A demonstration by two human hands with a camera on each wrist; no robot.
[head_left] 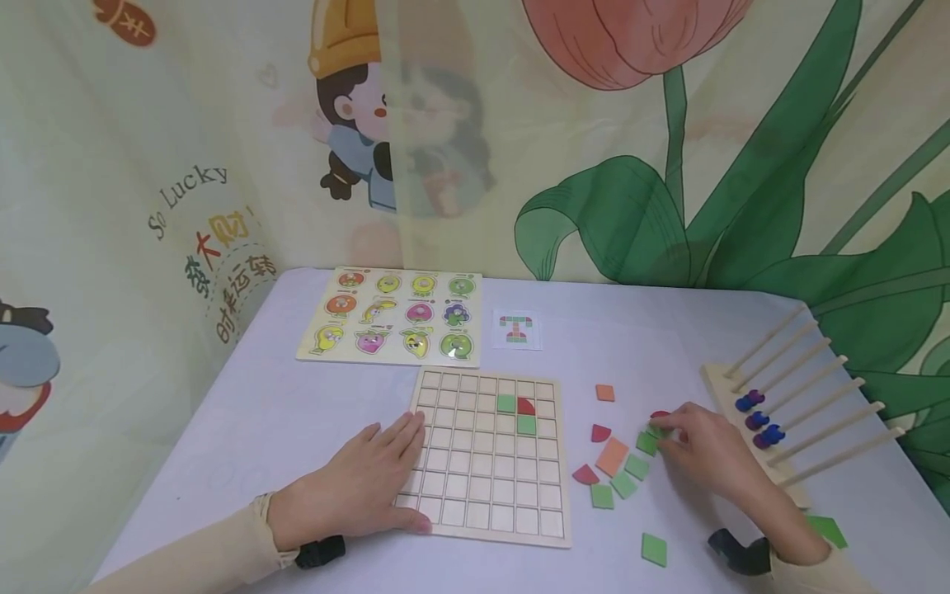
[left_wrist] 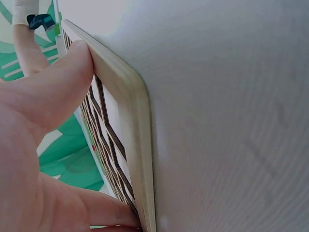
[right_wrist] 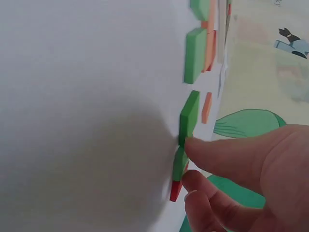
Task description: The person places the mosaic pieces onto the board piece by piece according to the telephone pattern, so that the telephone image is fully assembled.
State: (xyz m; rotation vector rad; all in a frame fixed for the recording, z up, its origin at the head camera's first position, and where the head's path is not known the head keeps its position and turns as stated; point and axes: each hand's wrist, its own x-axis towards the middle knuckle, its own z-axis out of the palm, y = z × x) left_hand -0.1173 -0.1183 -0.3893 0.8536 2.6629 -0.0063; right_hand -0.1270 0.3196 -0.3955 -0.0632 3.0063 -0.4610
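Observation:
My left hand [head_left: 355, 487] rests on the left side of a wooden grid board [head_left: 482, 464], its fingers straight and its thumb at the near edge. Two green squares [head_left: 526, 425] and a red quarter-round tile [head_left: 525, 406] lie in the board's cells. To the right of the board, my right hand [head_left: 708, 452] pinches a green square tile [right_wrist: 179, 163] between thumb and fingertips, low over the table. A red tile [right_wrist: 175, 191] lies right beside that one, and another green tile [right_wrist: 189, 117] is close to the thumb.
Loose green, red and orange tiles [head_left: 612, 456] lie between board and right hand. A peg rack [head_left: 718, 384] with blue and purple beads stands at the right. Behind the board are a fruit picture board [head_left: 393, 330] and a small pattern card [head_left: 517, 340].

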